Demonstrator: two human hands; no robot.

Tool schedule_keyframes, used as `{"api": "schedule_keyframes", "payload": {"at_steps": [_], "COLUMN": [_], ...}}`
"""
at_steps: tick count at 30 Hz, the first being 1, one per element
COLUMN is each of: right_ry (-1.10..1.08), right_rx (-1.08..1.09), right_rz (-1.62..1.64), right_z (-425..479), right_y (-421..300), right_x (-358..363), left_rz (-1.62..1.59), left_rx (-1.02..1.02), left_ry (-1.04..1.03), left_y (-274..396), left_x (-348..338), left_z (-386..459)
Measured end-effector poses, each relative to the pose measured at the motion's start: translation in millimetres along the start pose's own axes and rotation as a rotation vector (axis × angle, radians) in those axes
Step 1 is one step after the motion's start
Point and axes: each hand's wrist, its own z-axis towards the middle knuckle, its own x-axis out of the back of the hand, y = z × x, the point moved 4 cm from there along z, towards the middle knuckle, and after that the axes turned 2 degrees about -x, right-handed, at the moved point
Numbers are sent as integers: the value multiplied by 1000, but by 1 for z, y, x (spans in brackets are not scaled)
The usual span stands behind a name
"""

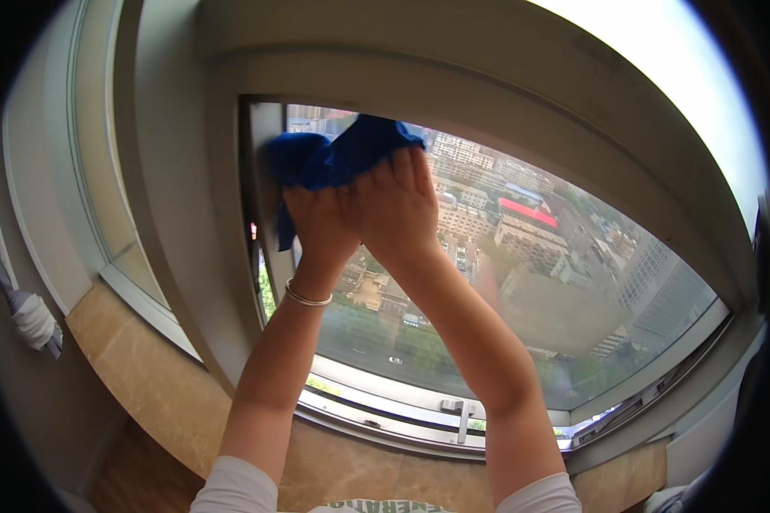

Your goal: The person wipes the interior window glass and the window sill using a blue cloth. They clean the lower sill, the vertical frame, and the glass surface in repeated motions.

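A blue cloth (353, 151) lies bunched against the upper left of a window pane (539, 301). Both my hands press on it side by side. My left hand (324, 221), with a bangle (308, 295) on its wrist, covers the lower left of the cloth, and one corner hangs down beside it. My right hand (398, 202) is flat with fingers pointing up, their tips at the cloth's lower edge. The hands touch or overlap at the thumbs; their undersides are hidden. Part of the cloth reaches over the left sash frame (269, 122).
The sash stands tilted out, with a gap along its bottom. A window handle (462, 420) sits on the lower frame near my right forearm. Below runs a brown stone sill (353, 455). At left hangs a tied white curtain (35, 320). Buildings show far below through the glass.
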Motion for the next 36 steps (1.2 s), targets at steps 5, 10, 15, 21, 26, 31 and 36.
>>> {"api": "schedule_keyframes", "payload": {"at_steps": [5,10,15,21,26,31,36], "right_ry": [-58,4,256,249,-19,34,32], "right_rx": [-125,-380,-539,-321,-125,-120,-202], "right_rz": [-111,-329,-187,-212,-132,-51,-323], "right_z": [-19,-71,-113,-75,-43,-37,-53], "right_y": [43,114,162,119,40,35,96], "right_x": [23,72,114,81,27,25,70], "left_rz": [89,-69,-382,-192,40,55,12], "left_rx": [-152,-241,-196,-16,182,-11,-12], "left_ry": [-74,44,-92,28,-242,-18,-306], "left_y": [47,138,197,134,29,30,110], "left_x": [-15,-27,-43,-46,-17,-6,-28], "left_z": [11,14,10,1,16,26,25]}}
